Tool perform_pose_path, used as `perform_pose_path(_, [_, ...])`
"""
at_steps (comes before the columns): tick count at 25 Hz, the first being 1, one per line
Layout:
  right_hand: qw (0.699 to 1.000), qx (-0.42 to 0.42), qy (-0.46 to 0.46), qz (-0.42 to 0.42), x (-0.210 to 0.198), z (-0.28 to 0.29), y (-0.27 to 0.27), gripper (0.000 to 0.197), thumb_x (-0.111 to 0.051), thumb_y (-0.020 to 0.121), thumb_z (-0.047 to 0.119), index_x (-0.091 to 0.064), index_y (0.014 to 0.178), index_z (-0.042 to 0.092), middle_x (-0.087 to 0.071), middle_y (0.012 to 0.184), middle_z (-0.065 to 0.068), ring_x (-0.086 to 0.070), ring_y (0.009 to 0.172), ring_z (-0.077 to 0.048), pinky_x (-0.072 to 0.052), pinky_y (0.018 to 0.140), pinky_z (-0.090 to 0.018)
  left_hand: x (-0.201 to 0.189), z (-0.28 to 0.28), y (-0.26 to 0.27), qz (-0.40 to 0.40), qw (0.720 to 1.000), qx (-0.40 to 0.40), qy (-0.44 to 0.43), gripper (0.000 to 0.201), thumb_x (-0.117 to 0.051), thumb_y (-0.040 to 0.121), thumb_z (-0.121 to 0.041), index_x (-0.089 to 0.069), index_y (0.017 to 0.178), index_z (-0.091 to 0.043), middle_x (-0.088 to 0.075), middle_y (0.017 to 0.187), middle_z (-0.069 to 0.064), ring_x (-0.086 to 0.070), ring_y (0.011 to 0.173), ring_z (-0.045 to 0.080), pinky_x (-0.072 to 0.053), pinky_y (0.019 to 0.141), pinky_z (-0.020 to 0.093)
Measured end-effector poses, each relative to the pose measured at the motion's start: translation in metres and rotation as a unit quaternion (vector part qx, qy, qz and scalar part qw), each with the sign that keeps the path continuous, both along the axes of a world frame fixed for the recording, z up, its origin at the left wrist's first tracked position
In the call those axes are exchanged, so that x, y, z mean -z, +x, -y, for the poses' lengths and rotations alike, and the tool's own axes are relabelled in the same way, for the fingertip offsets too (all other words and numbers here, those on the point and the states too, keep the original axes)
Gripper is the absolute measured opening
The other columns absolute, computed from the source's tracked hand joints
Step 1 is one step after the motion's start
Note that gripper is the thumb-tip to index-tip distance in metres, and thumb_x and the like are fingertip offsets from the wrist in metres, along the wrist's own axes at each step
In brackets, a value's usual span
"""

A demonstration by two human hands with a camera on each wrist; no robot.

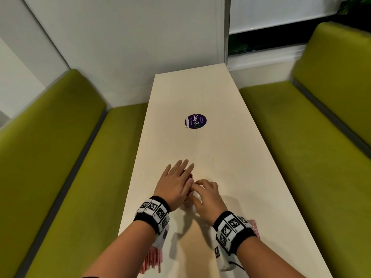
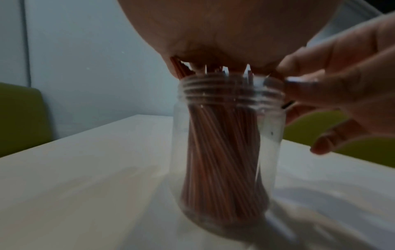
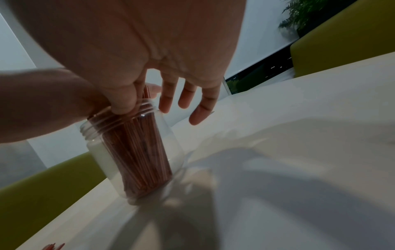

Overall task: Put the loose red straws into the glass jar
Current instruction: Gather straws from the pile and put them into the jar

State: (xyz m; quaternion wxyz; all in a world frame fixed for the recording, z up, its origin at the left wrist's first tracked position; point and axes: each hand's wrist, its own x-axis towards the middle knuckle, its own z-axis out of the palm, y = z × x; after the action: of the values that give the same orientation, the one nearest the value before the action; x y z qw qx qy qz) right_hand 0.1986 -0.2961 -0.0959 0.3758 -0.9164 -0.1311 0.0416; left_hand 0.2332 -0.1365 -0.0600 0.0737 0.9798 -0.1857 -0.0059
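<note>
Clear glass jar upright, packed with red straws.

A long pale table ran ahead between two green benches, its far half bare apart from a flat round sticker. Near the front, both hands crowded over the jar's mouth, blocking it from above. Loose straws lay by the left front edge, and more sat just beside the right wrist.

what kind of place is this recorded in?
Probably a café or canteen booth: green padded benches on both sides of a narrow white table, which carries a round ClayGo sticker.
</note>
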Motion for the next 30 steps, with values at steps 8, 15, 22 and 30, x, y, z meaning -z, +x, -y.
perform_pose_path(8, [0.975, 0.107, 0.169, 0.095, -0.017, -0.003, -0.026, 0.017, -0.06, 0.091, 0.026, -0.057, 0.108, 0.028, -0.051, 0.107, 0.017, -0.045, 0.103, -0.002, -0.036, 0.087, -0.01, -0.025, -0.039, -0.07, 0.05, 0.845, -0.321, -0.425, 0.013, -0.056, 0.098, -0.023, -0.067, 0.105, -0.025, -0.066, 0.111, -0.006, -0.06, 0.101, 0.013, -0.049, 0.081, 0.029])
perform_pose_path(15, [0.965, -0.129, -0.094, -0.208, -0.002, -0.072, -0.067, 0.03, -0.049, 0.095, 0.039, -0.058, 0.084, 0.013, -0.067, 0.091, -0.008, -0.064, 0.085, -0.027, -0.053, 0.075, -0.036, 0.007, -0.087, -0.155, -0.022, 0.739, -0.465, -0.486, 0.023, -0.057, 0.097, -0.014, -0.072, 0.081, -0.013, -0.07, 0.078, 0.008, -0.058, 0.069, 0.021, -0.05, 0.065, 0.033])
perform_pose_path(22, [0.929, -0.128, -0.225, -0.266, 0.007, -0.138, -0.052, 0.039, -0.052, 0.094, 0.041, -0.067, 0.111, 0.008, -0.068, 0.117, -0.014, -0.067, 0.104, -0.032, -0.053, 0.082, -0.034, 0.027, -0.1, -0.184, -0.026, 0.771, -0.47, -0.429, 0.025, -0.058, 0.097, -0.018, -0.071, 0.075, -0.02, -0.071, 0.075, 0.001, -0.066, 0.075, 0.02, -0.055, 0.069, 0.039])
perform_pose_path(30, [0.915, -0.148, -0.29, -0.238, 0.004, -0.153, -0.043, 0.028, -0.05, 0.095, 0.01, -0.065, 0.119, 0.004, -0.065, 0.127, -0.015, -0.064, 0.115, -0.032, -0.052, 0.092, -0.036, 0.024, -0.107, -0.194, -0.033, 0.779, -0.465, -0.419, 0.025, -0.057, 0.098, -0.02, -0.07, 0.077, -0.021, -0.071, 0.075, 0.0, -0.064, 0.07, 0.019, -0.054, 0.066, 0.035])
